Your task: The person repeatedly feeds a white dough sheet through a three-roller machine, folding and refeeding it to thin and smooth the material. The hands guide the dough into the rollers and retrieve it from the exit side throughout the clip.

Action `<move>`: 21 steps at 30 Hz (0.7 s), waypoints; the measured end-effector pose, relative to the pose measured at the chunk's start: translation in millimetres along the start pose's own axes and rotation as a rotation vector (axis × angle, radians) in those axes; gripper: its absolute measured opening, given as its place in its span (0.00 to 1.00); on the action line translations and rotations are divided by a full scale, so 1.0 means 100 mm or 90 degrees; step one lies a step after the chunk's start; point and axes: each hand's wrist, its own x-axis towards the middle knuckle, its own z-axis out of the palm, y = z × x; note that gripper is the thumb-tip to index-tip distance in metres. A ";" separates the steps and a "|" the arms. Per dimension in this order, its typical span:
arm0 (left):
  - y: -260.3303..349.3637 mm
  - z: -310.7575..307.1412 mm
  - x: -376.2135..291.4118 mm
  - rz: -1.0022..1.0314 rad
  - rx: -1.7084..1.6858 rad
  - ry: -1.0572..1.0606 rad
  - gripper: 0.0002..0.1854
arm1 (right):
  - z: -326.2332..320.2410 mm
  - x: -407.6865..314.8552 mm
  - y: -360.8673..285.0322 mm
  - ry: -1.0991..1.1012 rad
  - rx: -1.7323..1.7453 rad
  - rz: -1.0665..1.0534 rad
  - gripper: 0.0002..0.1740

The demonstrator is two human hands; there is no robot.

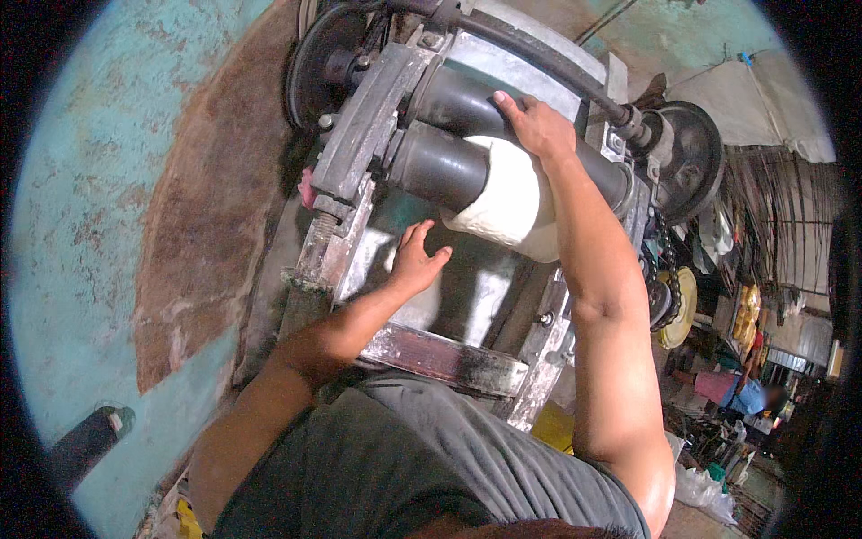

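Observation:
A white band of dough-like sheet (508, 195) is wrapped round the front dark metal roller (444, 165) of a roller machine and hangs a little below it. Behind lies a second dark roller (465, 101), parallel to the first. My right hand (544, 127) is over the rear roller just above the sheet, thumb extended and the other fingers partly hidden; whether it grips the sheet's edge I cannot tell. My left hand (421, 259) is below the front roller, to the left of the sheet's lower edge, with its fingers apart and nothing in it.
A black wheel (687, 162) and a drive chain (668, 269) are on the machine's right; another wheel (330, 67) is at upper left. A wooden crossbar (444, 360) spans the frame near my body. A wall stands at left. Another person (747, 394) is in the far right background.

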 end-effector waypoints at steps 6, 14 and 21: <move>-0.24 -0.07 -0.13 0.017 0.031 -0.023 0.37 | 0.52 -0.32 0.38 0.213 -0.037 -0.188 0.52; -0.36 -0.01 -0.22 -0.031 0.014 -0.063 0.35 | 1.13 -2.09 0.04 0.293 -0.040 -0.176 0.55; -0.28 -0.05 -0.16 -0.053 -0.005 -0.081 0.33 | 0.39 -1.00 0.00 0.217 -0.059 -0.133 0.59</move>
